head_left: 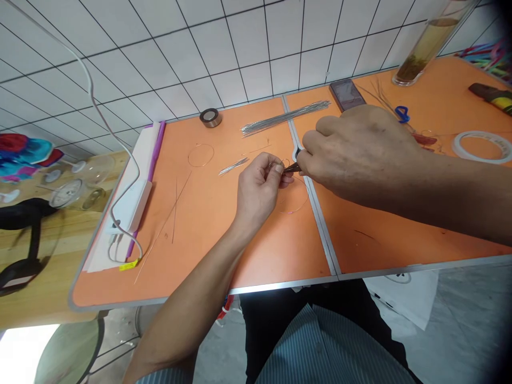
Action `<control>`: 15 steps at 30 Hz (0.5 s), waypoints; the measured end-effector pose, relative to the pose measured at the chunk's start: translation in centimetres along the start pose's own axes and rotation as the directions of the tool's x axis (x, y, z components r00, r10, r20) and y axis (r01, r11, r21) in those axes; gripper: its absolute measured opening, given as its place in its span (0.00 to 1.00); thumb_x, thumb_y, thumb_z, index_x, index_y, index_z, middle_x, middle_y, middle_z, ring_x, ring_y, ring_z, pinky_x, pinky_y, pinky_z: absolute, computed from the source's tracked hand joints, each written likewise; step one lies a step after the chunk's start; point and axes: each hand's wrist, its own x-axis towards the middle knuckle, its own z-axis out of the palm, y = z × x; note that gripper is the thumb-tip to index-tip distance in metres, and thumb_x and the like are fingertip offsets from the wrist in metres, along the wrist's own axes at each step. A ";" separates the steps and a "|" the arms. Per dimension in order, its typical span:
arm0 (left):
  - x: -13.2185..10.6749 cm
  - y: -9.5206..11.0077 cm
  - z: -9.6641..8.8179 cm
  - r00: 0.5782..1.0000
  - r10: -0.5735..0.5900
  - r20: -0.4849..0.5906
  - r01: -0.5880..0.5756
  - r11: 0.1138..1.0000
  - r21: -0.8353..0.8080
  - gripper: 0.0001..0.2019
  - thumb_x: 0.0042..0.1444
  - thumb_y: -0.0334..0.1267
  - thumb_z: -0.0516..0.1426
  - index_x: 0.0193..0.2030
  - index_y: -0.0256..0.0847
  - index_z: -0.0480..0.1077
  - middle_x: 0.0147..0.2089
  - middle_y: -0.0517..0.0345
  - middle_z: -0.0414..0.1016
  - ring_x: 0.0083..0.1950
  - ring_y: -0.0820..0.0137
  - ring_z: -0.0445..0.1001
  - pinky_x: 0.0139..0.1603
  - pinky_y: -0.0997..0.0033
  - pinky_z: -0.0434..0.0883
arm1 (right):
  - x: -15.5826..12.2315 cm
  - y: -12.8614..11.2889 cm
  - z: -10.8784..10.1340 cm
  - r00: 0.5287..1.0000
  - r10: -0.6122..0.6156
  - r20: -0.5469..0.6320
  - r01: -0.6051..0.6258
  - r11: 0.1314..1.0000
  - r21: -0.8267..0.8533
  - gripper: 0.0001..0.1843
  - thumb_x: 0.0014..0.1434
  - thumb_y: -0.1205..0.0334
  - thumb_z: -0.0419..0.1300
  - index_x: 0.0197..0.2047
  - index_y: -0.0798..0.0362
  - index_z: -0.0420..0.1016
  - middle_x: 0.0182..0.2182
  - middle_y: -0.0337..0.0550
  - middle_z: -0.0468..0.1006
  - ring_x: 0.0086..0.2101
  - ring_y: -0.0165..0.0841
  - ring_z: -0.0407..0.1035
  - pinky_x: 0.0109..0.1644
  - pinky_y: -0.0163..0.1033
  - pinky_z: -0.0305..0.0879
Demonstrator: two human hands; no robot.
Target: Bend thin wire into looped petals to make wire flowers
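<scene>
My left hand pinches a thin piece of wire between thumb and fingertips over the middle of the orange table. From the other side, my right hand grips a pair of dark-nosed pliers, whose tips meet the wire at my left fingertips. Most of the pliers' handle is hidden in the right palm. A thin wire loop hangs or lies just below the hands; I cannot tell which. Left of the hands lie a short bundle of wire pieces and a separate wire ring.
A long wire bundle, a tape roll and a phone lie toward the tiled wall. A white power strip with cable is at left. Blue-handled scissors, a white ring and a clear cylinder are at right.
</scene>
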 end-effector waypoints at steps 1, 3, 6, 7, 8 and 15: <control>0.0 0.0 0.0 1.000 -0.003 -0.010 0.003 1.000 0.002 0.09 0.70 0.40 0.65 0.38 0.44 0.73 0.34 0.60 0.81 0.36 0.69 0.85 0.42 0.69 0.85 | 0.0 0.0 0.0 1.000 -0.005 -0.004 0.005 1.000 -0.007 0.18 0.61 0.83 0.54 0.36 0.56 0.81 0.32 0.50 0.79 0.34 0.40 0.71 0.37 0.45 0.54; -0.1 0.0 0.1 1.000 -0.006 -0.028 0.007 1.000 0.011 0.09 0.70 0.39 0.65 0.38 0.43 0.72 0.34 0.60 0.80 0.36 0.69 0.85 0.42 0.69 0.85 | 0.0 0.0 0.1 1.000 -0.012 -0.018 0.011 1.000 -0.018 0.18 0.61 0.83 0.53 0.37 0.57 0.82 0.33 0.51 0.80 0.34 0.40 0.72 0.37 0.45 0.55; -0.1 -0.1 0.2 0.999 -0.003 -0.042 0.004 1.000 0.024 0.09 0.71 0.38 0.64 0.38 0.43 0.72 0.34 0.60 0.81 0.36 0.70 0.85 0.41 0.70 0.85 | 0.1 -0.1 0.4 0.999 0.003 -0.037 -0.004 1.000 -0.020 0.19 0.63 0.81 0.53 0.38 0.57 0.84 0.33 0.52 0.81 0.35 0.41 0.73 0.39 0.46 0.58; -0.1 -0.1 0.2 0.999 -0.004 -0.043 0.005 1.000 0.026 0.09 0.71 0.39 0.65 0.38 0.43 0.72 0.34 0.60 0.81 0.36 0.70 0.85 0.41 0.70 0.85 | 0.1 -0.1 0.5 0.999 0.004 -0.038 -0.004 1.000 -0.011 0.19 0.64 0.80 0.53 0.38 0.57 0.84 0.33 0.52 0.82 0.35 0.41 0.73 0.39 0.46 0.58; -0.1 -0.1 0.2 0.999 -0.006 -0.045 0.008 1.000 0.027 0.09 0.71 0.39 0.65 0.38 0.44 0.72 0.34 0.60 0.81 0.36 0.70 0.85 0.42 0.70 0.85 | 0.2 -0.1 0.6 0.999 0.003 -0.040 -0.003 1.000 0.002 0.19 0.64 0.80 0.53 0.39 0.57 0.85 0.33 0.52 0.82 0.35 0.41 0.73 0.39 0.46 0.58; -0.1 -0.1 0.2 0.999 -0.023 -0.044 0.025 0.999 0.037 0.09 0.70 0.40 0.66 0.38 0.43 0.73 0.33 0.59 0.81 0.36 0.69 0.85 0.41 0.70 0.84 | 0.2 0.0 0.4 1.000 -0.004 -0.011 0.005 0.997 0.074 0.18 0.62 0.81 0.55 0.41 0.57 0.86 0.35 0.53 0.84 0.38 0.42 0.75 0.39 0.45 0.58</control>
